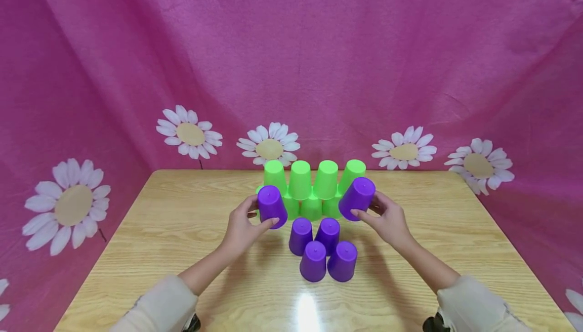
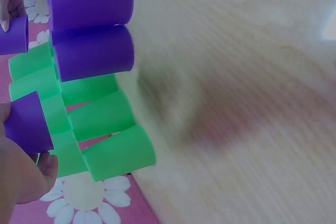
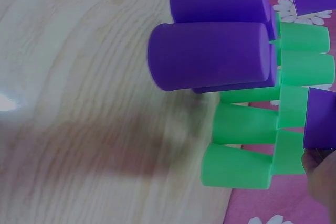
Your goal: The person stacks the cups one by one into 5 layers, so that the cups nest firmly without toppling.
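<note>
My left hand (image 1: 243, 226) grips a purple cup (image 1: 272, 207) from its left side, thumb at the near edge and fingers behind. The cup is mouth down, off the table, in front of the left end of some green cups. On the other side my right hand (image 1: 388, 221) holds a second purple cup (image 1: 357, 199), tilted, with the thumb near its lower rim. Between and below the hands, several purple cups (image 1: 313, 262) stand mouth down, two nearer me and two behind. Both held cups also show in the left wrist view, the nearer purple cup (image 2: 29, 124) in the left hand.
Behind the purple cups, green cups stand mouth down in two tiers, an upper row (image 1: 300, 180) resting on a lower row (image 1: 311, 209). The wooden table (image 1: 155, 241) ends at a pink flowered cloth (image 1: 296, 58) hanging behind and at both sides.
</note>
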Demonstrator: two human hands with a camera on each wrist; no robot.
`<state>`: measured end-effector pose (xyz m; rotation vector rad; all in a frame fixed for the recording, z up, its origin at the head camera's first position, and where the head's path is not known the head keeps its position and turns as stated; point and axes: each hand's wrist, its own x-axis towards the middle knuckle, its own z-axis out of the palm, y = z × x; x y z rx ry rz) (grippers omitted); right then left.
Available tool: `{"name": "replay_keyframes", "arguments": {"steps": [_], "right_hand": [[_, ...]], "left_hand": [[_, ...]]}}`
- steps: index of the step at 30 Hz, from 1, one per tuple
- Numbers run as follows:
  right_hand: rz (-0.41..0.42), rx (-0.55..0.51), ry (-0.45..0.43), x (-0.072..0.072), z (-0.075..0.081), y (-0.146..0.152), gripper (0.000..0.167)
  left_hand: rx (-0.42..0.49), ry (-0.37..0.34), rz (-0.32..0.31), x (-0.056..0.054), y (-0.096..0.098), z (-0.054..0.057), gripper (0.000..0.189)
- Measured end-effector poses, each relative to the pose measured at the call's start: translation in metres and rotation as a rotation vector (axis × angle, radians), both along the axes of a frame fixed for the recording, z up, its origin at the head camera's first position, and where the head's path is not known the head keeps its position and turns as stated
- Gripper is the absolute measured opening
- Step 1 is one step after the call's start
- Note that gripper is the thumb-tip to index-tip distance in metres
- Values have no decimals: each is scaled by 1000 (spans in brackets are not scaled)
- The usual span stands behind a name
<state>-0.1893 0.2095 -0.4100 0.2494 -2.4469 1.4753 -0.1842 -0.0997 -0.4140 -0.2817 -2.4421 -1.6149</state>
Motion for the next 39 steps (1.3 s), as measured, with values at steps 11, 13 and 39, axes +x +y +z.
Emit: {"name": "replay_keyframes", "arguments": {"steps": [11, 13, 39], "right_hand": [[38, -3, 9, -8, 18, -12, 46], [40, 1, 12, -9, 21, -15, 46], [85, -52, 77, -41, 66, -51, 46]], "left_hand": [[-27, 16, -3, -7, 1, 18, 56], [-38, 31, -9, -9, 1, 21, 55], [-23, 55, 21, -36, 12, 77, 58]]}}
